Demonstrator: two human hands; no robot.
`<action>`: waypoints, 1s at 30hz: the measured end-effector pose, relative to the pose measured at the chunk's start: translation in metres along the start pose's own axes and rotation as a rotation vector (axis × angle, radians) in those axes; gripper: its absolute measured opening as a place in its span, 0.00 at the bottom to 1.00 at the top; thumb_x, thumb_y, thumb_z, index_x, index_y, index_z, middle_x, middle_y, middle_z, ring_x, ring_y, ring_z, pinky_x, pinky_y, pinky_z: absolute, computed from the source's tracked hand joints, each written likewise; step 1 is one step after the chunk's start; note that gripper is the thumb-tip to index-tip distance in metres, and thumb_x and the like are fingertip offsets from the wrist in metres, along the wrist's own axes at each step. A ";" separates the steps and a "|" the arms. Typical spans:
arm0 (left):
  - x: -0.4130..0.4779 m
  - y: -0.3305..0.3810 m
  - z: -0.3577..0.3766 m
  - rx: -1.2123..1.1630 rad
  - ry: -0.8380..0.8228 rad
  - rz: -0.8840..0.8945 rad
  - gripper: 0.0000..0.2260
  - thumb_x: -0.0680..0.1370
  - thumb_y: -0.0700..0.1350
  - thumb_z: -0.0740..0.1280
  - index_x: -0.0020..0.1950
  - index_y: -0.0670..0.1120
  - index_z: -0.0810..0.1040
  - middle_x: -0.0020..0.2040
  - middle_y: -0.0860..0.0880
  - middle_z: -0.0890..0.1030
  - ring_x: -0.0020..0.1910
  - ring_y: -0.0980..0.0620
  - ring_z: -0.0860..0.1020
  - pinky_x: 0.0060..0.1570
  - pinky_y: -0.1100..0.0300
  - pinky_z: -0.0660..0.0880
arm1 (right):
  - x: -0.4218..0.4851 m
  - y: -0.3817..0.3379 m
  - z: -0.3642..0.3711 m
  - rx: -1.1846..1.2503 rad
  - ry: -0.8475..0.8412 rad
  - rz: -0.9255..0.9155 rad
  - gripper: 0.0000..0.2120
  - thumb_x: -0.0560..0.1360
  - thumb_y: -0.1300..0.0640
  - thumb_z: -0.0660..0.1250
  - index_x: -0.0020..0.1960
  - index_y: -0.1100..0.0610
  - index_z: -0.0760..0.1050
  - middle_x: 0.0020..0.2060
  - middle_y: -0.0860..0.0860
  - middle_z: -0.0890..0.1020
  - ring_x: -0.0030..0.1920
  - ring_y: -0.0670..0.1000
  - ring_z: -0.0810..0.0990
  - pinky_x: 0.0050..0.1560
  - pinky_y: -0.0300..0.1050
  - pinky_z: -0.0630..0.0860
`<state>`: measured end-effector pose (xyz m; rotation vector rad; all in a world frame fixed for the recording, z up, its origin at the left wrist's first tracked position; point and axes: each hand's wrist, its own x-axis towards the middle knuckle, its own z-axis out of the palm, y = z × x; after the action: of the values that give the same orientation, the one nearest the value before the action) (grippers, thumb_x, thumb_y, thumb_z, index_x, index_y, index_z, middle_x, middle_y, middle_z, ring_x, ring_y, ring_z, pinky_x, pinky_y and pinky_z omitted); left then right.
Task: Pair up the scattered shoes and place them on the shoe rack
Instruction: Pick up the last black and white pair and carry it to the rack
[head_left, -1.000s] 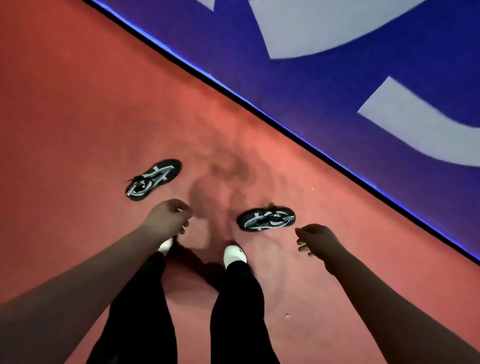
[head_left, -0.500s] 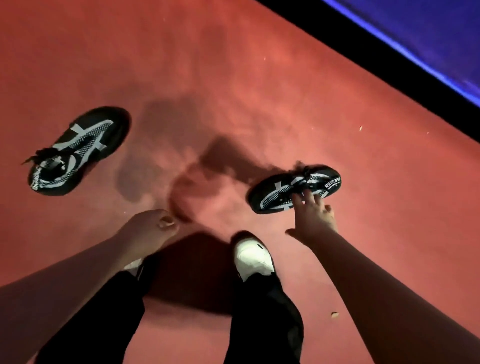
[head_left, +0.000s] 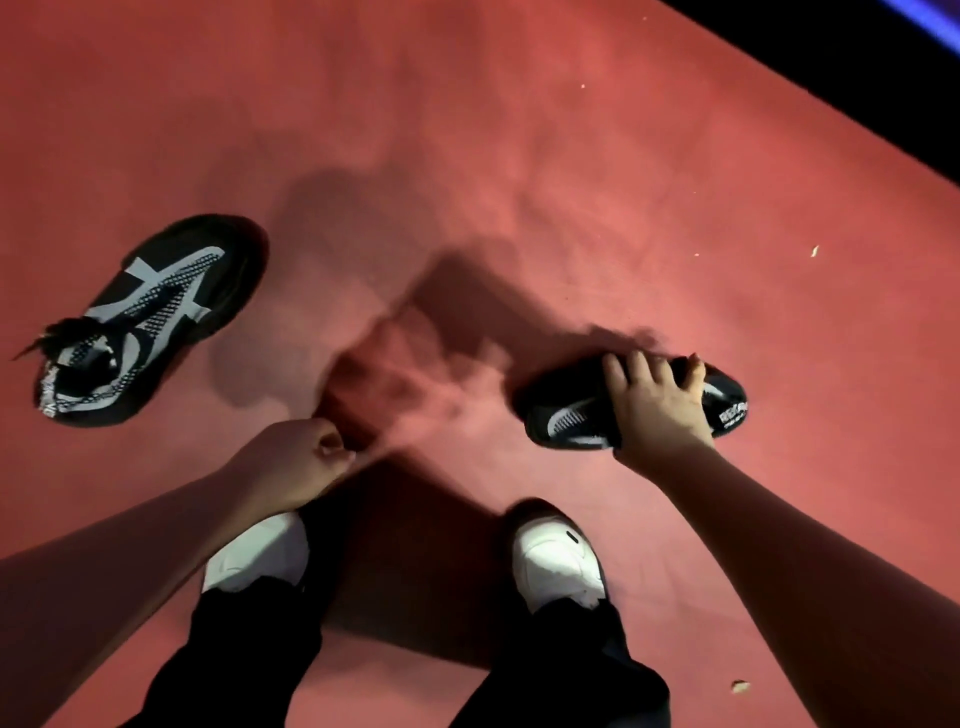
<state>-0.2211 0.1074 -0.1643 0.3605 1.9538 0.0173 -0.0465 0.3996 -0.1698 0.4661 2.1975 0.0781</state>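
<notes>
Well off to the left, a black knit trainer with grey crossing stripes and loose laces (head_left: 150, 322) lies on its sole on the red carpeted floor (head_left: 467, 130), toe pointing up and to the right, well apart from everything else. Nearer the middle, the left hand (head_left: 291, 462) hangs above the person's own white left shoe (head_left: 260, 551), fingers curled in toward the palm with the thumb against them, holding nothing. To the right, past the white right shoe (head_left: 558, 561), the matching black trainer with grey stripes and white lettering at one end (head_left: 566, 415) sits on the carpet, and the right hand (head_left: 657, 410) is clamped over its top, fingers wrapped down the far side and the thumb on the near side. Whether the sole has left the floor cannot be told. The step in hand looks like picking up this first shoe of the pair. To do it well, the grip should settle around the firm middle of the upper rather than the soft knit, so the shoe lifts level. The free left hand is then well placed to reach across for the mate, minding the trailing laces. No shoe rack is in view.
</notes>
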 end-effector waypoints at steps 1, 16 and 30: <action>-0.002 -0.007 -0.006 0.006 0.023 -0.018 0.11 0.76 0.48 0.66 0.52 0.43 0.79 0.50 0.43 0.82 0.52 0.44 0.79 0.49 0.57 0.73 | 0.001 -0.009 -0.012 0.091 -0.008 0.060 0.47 0.62 0.49 0.74 0.73 0.56 0.54 0.64 0.57 0.66 0.65 0.60 0.68 0.68 0.69 0.57; 0.052 -0.119 -0.112 0.163 0.440 -0.295 0.57 0.58 0.69 0.72 0.77 0.50 0.45 0.72 0.42 0.58 0.70 0.40 0.60 0.66 0.42 0.62 | 0.070 -0.212 -0.114 0.951 0.037 0.353 0.58 0.56 0.40 0.79 0.73 0.63 0.52 0.63 0.62 0.67 0.64 0.64 0.68 0.66 0.56 0.67; 0.005 -0.091 -0.092 -0.023 0.376 -0.311 0.38 0.59 0.58 0.73 0.63 0.46 0.61 0.56 0.47 0.73 0.57 0.44 0.74 0.55 0.47 0.73 | 0.015 -0.191 -0.112 0.956 -0.172 0.402 0.44 0.50 0.42 0.77 0.59 0.60 0.67 0.51 0.57 0.77 0.51 0.58 0.79 0.51 0.50 0.79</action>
<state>-0.3282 0.0366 -0.1477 0.0330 2.3616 -0.1000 -0.1990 0.2400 -0.1529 1.3717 1.8229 -0.7949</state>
